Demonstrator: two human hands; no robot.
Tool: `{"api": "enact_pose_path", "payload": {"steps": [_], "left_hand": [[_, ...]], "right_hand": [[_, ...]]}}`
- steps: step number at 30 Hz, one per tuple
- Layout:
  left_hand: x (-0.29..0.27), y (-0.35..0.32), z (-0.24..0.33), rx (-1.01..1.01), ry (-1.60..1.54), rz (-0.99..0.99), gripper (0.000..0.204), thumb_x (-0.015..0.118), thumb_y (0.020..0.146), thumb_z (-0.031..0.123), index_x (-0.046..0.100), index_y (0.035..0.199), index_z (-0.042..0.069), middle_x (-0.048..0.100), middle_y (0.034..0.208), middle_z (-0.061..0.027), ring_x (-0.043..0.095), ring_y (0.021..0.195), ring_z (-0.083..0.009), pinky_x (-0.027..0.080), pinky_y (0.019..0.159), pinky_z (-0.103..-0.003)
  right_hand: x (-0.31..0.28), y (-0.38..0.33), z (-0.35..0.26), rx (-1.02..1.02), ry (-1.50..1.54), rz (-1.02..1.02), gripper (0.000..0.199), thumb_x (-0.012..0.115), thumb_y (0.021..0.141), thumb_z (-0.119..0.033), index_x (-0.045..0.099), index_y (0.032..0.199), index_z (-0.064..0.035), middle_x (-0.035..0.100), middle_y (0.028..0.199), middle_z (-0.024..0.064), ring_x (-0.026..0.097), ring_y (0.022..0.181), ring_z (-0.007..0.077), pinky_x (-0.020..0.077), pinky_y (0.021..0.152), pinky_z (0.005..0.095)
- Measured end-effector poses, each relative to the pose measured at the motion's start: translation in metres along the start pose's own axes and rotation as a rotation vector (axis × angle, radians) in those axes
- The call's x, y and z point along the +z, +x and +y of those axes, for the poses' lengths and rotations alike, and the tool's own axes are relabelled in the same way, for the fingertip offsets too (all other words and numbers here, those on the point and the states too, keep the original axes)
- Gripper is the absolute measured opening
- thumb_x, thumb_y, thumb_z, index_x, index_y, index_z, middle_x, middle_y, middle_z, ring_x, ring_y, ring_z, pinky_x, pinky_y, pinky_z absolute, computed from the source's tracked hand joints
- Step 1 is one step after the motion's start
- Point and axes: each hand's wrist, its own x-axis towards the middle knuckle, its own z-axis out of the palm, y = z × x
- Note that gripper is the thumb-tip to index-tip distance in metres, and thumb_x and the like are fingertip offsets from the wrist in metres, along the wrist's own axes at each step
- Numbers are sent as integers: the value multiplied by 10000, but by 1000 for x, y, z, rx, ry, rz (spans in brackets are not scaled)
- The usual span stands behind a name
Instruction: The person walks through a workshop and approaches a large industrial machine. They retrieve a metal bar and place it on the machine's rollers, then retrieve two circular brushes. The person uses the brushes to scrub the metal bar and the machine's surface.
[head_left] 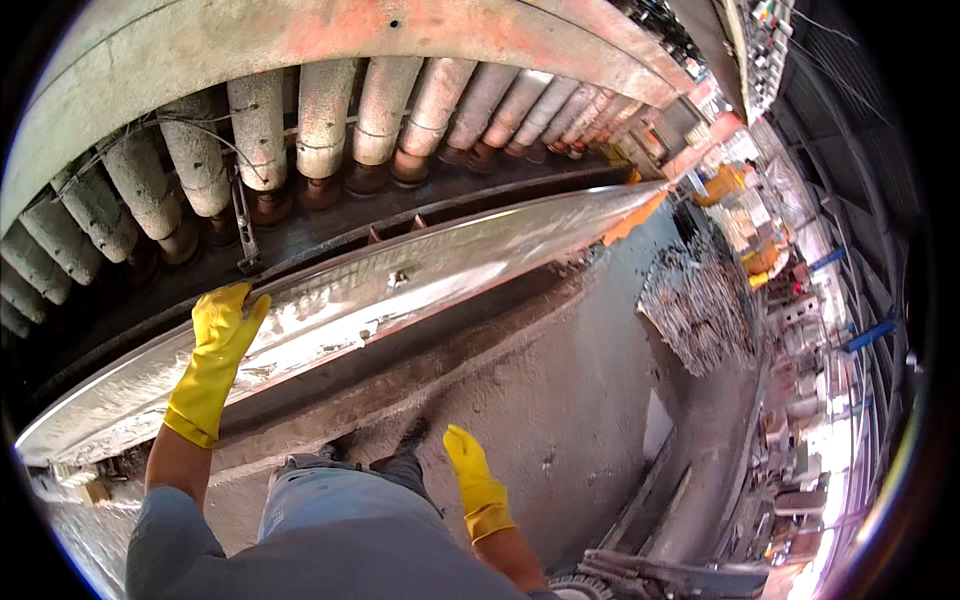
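Observation:
My left hand (220, 325), in a long yellow rubber glove, is closed over the upper edge of a long metal panel (400, 275). The fingers hook over the rim and the thumb lies on the near face. This panel is silvery, wet-looking and slightly curved, running from the lower left to the upper right. A small fitting (398, 279) sits on its face. My right hand (475, 480), gloved in yellow too, hangs at my right side above the floor, apart from the panel. Its fingers look loosely extended, with nothing visible in them.
Beyond the panel stands a row of thick grey cylinders (320, 120) under a large curved beam (300, 40) with red patches. Grey, muddy floor (540, 420) lies around my feet. A heap of broken grey pieces (700, 300) is at the right. A tyre (580, 587) shows at the bottom.

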Motion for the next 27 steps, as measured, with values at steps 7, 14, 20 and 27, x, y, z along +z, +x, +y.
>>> {"api": "enact_pose_path", "payload": {"steps": [7, 14, 20, 27], "left_hand": [[19, 6, 12, -340, 70, -95, 544, 700, 969, 536, 760, 840, 11, 711, 746, -181, 693, 740, -403, 527, 713, -483], [38, 30, 22, -597, 243, -113, 624, 688, 965, 579, 756, 1140, -16, 770, 1078, -230, 730, 1031, -406, 569, 908, -458], [53, 27, 21, -595, 283, 39, 636, 729, 953, 514, 681, 1366, 33, 736, 1300, -197, 692, 1207, -380, 533, 1059, -450], [51, 25, 27, -630, 259, 81, 543, 758, 941, 466, 737, 1305, 63, 767, 1214, -194, 716, 1133, -392, 552, 1008, -464]], "right_hand": [[-56, 195, -142, -617, -85, -60, 492, 786, 985, -163, 644, 1384, 87, 707, 1367, 230, 677, 1285, 299, 501, 1113, 372], [-50, 327, -316, -1301, -234, 51, 500, 794, 944, -99, 631, 1390, 60, 689, 1360, 274, 668, 1266, 433, 519, 1105, 437], [12, 384, -314, -1440, -403, 175, 230, 787, 920, -199, 714, 739, -78, 681, 662, 111, 634, 572, 362, 462, 549, 486], [23, 389, -307, -1562, -300, 247, 205, 794, 897, -106, 698, 717, -91, 570, 585, 99, 546, 495, 320, 369, 497, 451]]}}
